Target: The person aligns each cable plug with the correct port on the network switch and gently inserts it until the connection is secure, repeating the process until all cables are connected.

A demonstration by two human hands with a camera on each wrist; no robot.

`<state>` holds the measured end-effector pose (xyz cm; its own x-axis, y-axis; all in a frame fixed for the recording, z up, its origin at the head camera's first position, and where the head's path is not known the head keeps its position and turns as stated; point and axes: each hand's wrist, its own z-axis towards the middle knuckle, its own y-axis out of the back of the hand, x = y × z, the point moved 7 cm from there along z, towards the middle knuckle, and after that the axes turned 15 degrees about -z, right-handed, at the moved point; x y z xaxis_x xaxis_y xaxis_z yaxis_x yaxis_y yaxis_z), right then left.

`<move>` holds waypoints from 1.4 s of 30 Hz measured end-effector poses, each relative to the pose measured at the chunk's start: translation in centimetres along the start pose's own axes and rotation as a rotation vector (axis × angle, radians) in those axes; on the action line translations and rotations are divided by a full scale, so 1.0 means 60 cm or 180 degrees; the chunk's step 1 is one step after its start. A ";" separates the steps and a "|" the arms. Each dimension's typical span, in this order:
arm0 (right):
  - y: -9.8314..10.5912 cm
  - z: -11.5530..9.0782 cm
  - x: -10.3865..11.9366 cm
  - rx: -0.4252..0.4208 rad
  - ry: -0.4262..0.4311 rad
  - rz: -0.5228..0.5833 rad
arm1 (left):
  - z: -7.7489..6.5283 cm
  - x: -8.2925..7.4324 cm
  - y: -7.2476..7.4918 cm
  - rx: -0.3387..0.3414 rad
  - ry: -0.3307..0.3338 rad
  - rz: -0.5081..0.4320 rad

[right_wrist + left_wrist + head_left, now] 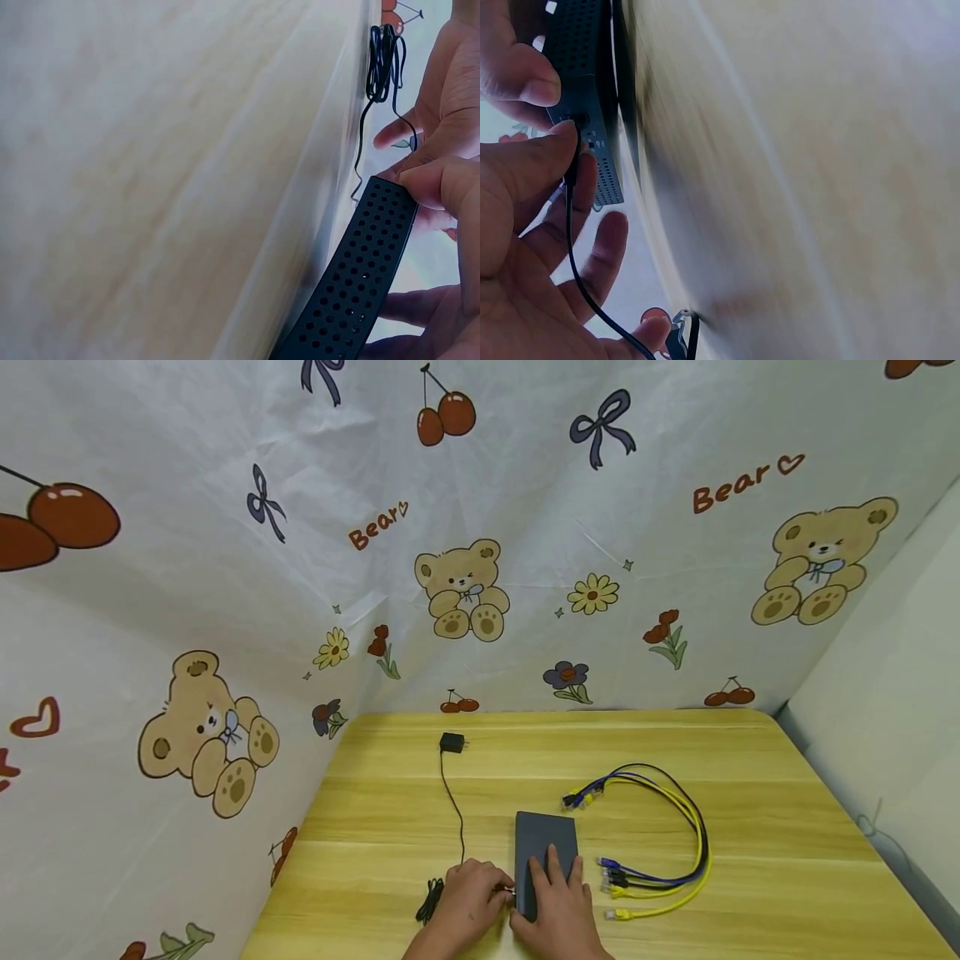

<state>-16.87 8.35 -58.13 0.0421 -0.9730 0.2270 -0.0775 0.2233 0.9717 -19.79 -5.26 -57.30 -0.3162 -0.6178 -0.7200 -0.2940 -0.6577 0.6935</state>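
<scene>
A flat dark grey box (534,833) with perforated sides, resembling a network switch, lies on the table. At its left side my left hand (471,902) pinches the plug end of a thin black power cord (571,180) between thumb and fingers, right against a small socket. How far the plug sits inside is hidden by the fingertips. My right hand (561,910) rests on the box's top with fingers spread and fairly straight. Its thumb presses the near left corner, as the right wrist view shows beside the perforated face (352,277).
The cord runs back to a black power adapter (452,742); a coiled part of the cord (430,900) lies left of my left hand. Right of the box curve several yellow, blue and black Ethernet cables (703,852). Behind the wooden table (787,827) hangs a bear-print cloth (525,660).
</scene>
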 end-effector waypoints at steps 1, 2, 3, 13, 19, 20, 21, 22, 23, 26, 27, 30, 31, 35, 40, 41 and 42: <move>0.000 0.000 0.000 0.0006 0.0001 -0.0005 | -0.001 0.000 0.000 -0.0007 -0.0008 -0.0027; -0.001 0.000 0.000 0.0008 0.0002 -0.0013 | -0.001 0.000 0.000 -0.0020 -0.0030 -0.0048; -0.001 0.001 0.000 0.0012 0.0003 -0.0028 | -0.001 0.000 0.001 -0.0032 -0.0053 -0.0069; 0.002 0.000 0.004 0.0057 0.0022 -0.0096 | 0.004 -0.002 0.002 0.0015 -0.0182 0.0054; 0.003 0.000 0.004 0.0021 0.0052 -0.0080 | 0.005 -0.002 -0.001 0.0083 -0.0114 -0.0072; 0.003 0.000 0.005 0.0002 0.0068 -0.0068 | 0.005 -0.001 -0.002 0.0094 -0.0105 -0.0102; 0.003 0.000 0.005 -0.0019 0.0082 -0.0055 | 0.005 0.000 -0.003 0.0113 -0.0100 -0.0122; 0.003 0.000 0.005 -0.0035 0.0091 -0.0041 | 0.005 0.000 -0.005 0.0133 -0.0104 -0.0144; 0.003 0.000 0.005 -0.0050 0.0094 -0.0021 | 0.006 0.000 -0.005 0.0154 -0.0117 -0.0173; 0.004 0.000 0.005 -0.0071 0.0096 0.0023 | 0.008 -0.001 -0.006 0.0242 -0.0161 -0.0273; 0.004 0.000 0.004 -0.0070 0.0092 0.0043 | 0.008 -0.002 -0.006 0.0273 -0.0166 -0.0302; 0.004 0.000 0.005 -0.0064 0.0096 0.0072 | 0.007 -0.001 -0.004 0.0336 -0.0157 -0.0356; 0.004 0.000 0.005 -0.0072 0.0101 0.0071 | 0.007 0.000 -0.003 0.0346 -0.0141 -0.0361; 0.003 -0.001 0.006 -0.0099 0.0122 0.0017 | 0.004 0.002 -0.002 0.0334 -0.0071 -0.0248; -0.003 0.001 0.010 -0.0094 0.0166 -0.0209 | 0.003 -0.001 -0.001 0.0315 -0.0052 -0.0141; -0.004 0.002 0.011 -0.0087 0.0172 -0.0248 | 0.003 -0.003 -0.001 0.0312 -0.0075 -0.0142; -0.005 0.003 0.012 -0.0072 0.0177 -0.0281 | 0.003 -0.004 -0.002 0.0311 -0.0095 -0.0135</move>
<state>-16.99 7.57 -58.27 0.1030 -0.9843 0.1431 -0.0487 0.1387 0.9891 -19.86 -4.94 -57.17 -0.3279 -0.5761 -0.7487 -0.3937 -0.6371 0.6626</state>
